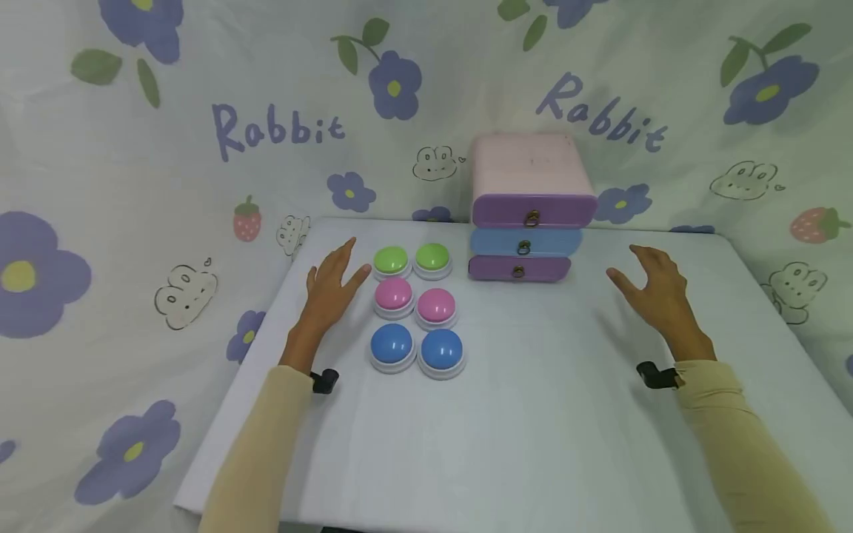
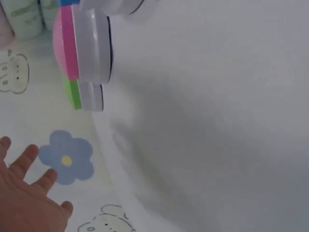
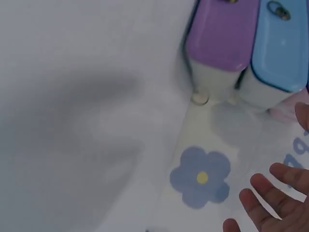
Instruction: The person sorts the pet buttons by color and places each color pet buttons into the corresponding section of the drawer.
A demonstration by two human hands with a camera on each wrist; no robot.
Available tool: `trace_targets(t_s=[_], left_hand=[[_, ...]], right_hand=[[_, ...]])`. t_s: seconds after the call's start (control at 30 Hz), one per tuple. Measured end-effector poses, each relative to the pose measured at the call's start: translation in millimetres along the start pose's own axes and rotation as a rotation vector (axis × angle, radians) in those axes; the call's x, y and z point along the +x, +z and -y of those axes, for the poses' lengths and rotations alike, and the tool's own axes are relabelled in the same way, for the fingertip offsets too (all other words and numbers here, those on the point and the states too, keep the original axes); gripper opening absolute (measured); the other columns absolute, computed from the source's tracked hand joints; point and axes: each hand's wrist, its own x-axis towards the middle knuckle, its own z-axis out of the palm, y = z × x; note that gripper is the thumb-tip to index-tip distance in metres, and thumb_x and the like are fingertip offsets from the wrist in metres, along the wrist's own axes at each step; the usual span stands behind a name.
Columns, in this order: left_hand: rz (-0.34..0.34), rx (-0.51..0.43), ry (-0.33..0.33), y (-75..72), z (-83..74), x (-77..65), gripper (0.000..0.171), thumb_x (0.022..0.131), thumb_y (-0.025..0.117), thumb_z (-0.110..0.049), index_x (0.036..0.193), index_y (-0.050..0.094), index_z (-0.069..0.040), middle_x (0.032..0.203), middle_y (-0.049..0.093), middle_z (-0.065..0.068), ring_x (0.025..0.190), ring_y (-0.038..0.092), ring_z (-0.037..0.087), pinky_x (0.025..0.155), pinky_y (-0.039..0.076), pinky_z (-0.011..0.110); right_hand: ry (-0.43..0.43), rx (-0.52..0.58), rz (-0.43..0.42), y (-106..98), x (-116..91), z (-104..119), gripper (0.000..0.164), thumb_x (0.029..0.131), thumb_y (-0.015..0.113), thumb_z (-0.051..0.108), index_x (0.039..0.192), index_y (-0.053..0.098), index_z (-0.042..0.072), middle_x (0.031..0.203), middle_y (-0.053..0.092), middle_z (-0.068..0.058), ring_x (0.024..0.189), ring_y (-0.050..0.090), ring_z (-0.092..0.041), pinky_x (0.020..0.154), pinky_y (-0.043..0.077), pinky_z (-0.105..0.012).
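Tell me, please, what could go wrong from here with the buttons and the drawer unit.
The left grip is near the left green button, so a careless sweep might knock it. The left blue button sits so close to the right blue button that moving one could nudge the other. The drawer unit has a small ring pull on its top drawer, which might be awkward to hook.

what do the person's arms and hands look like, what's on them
Both arms wear long plain tan sleeves ending near the wrists, the right one creased around its cuff. A small black device sticks out at each wrist, one on the left and one on the right. The left hand and right hand wear no gloves.
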Motion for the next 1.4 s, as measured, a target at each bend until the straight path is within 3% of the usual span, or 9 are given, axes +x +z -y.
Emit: trace_targets(t_s=[0.17, 0.37, 0.53, 0.67, 0.8, 1.0, 1.1, 1.27, 1.4], left_hand=[[-0.057, -0.176, -0.037, 7.0, 0.3, -13.9, 0.073, 0.100, 0.043, -0.062, 0.161, 0.018, -0.031, 0.160, 0.031, 0.010, 0.149, 0.020, 0.033, 0.116, 0.012, 0.063], [-0.064, -0.304, -0.074, 17.2, -0.6, -28.1, 0.069, 0.101, 0.043, -0.059, 0.160, 0.023, -0.030, 0.157, 0.035, 0.007, 0.148, 0.024, 0.032, 0.114, 0.022, 0.061], [-0.105, -0.344, -0.073, 20.4, -4.0, -39.2, 0.064, 0.103, 0.045, -0.055, 0.159, 0.028, -0.029, 0.154, 0.038, 0.006, 0.145, 0.029, 0.028, 0.113, 0.026, 0.059], [-0.195, -0.397, -0.035, 23.6, -13.8, -45.8, 0.056, 0.104, 0.048, -0.048, 0.154, 0.040, -0.024, 0.145, 0.048, 0.004, 0.137, 0.040, 0.023, 0.112, 0.030, 0.053], [-0.267, -0.459, 0.065, 27.7, -38.6, -47.3, 0.045, 0.104, 0.054, -0.037, 0.146, 0.052, -0.019, 0.129, 0.057, 0.005, 0.125, 0.050, 0.019, 0.107, 0.036, 0.045], [-0.219, -0.581, 0.197, 35.9, -89.1, -39.6, 0.037, 0.102, 0.060, -0.024, 0.137, 0.059, -0.014, 0.118, 0.062, 0.004, 0.114, 0.054, 0.017, 0.100, 0.041, 0.042], [-0.190, -0.634, 0.222, 44.3, -106.6, -35.5, 0.036, 0.102, 0.061, -0.022, 0.136, 0.061, -0.012, 0.116, 0.063, 0.005, 0.110, 0.055, 0.017, 0.098, 0.043, 0.041], [-0.146, -0.726, 0.211, 43.9, -147.6, -38.3, 0.034, 0.100, 0.061, -0.012, 0.132, 0.061, 0.001, 0.109, 0.064, 0.017, 0.101, 0.058, 0.024, 0.093, 0.044, 0.034], [-0.128, -0.802, 0.230, 45.8, -176.4, -36.6, 0.031, 0.098, 0.062, -0.006, 0.126, 0.062, 0.008, 0.099, 0.062, 0.021, 0.089, 0.059, 0.022, 0.086, 0.046, 0.028]], right_hand=[[-0.040, 0.179, -0.165, 17.1, 7.2, 15.4, 0.060, 0.096, 0.068, 0.037, 0.145, 0.051, 0.006, 0.141, 0.049, -0.019, 0.130, 0.044, -0.037, 0.105, 0.037, -0.055], [-0.090, 0.323, -0.312, 32.0, 23.7, 29.9, 0.047, 0.095, 0.072, 0.027, 0.136, 0.062, 0.009, 0.128, 0.061, -0.010, 0.122, 0.050, -0.017, 0.098, 0.039, -0.023], [-0.114, 0.398, -0.359, 40.7, 38.2, 37.7, 0.044, 0.094, 0.073, 0.025, 0.134, 0.064, 0.009, 0.124, 0.063, -0.009, 0.118, 0.051, -0.007, 0.095, 0.040, -0.022], [-0.122, 0.431, -0.392, 46.6, 46.7, 40.7, 0.041, 0.094, 0.073, 0.024, 0.132, 0.066, 0.011, 0.121, 0.064, -0.008, 0.114, 0.052, -0.007, 0.094, 0.040, -0.022], [-0.108, 0.447, -0.413, 51.0, 52.1, 42.6, 0.038, 0.095, 0.072, 0.026, 0.130, 0.068, 0.012, 0.119, 0.064, -0.006, 0.113, 0.053, -0.005, 0.093, 0.040, -0.022], [-0.093, 0.484, -0.465, 56.2, 55.9, 39.7, 0.035, 0.096, 0.071, 0.023, 0.128, 0.069, 0.011, 0.118, 0.065, -0.006, 0.111, 0.054, -0.006, 0.091, 0.043, -0.021], [-0.092, 0.513, -0.492, 61.0, 55.2, 38.3, 0.033, 0.096, 0.070, 0.019, 0.127, 0.069, 0.010, 0.118, 0.065, -0.008, 0.109, 0.055, -0.006, 0.089, 0.044, -0.019], [-0.085, 0.552, -0.531, 60.7, 48.7, 54.8, 0.031, 0.096, 0.067, 0.005, 0.126, 0.066, -0.004, 0.117, 0.064, -0.020, 0.107, 0.056, -0.011, 0.087, 0.045, -0.019], [-0.090, 0.567, -0.547, 66.7, 55.2, 49.4, 0.032, 0.095, 0.069, 0.009, 0.126, 0.068, 0.000, 0.117, 0.065, -0.015, 0.107, 0.056, -0.008, 0.086, 0.045, -0.019]])
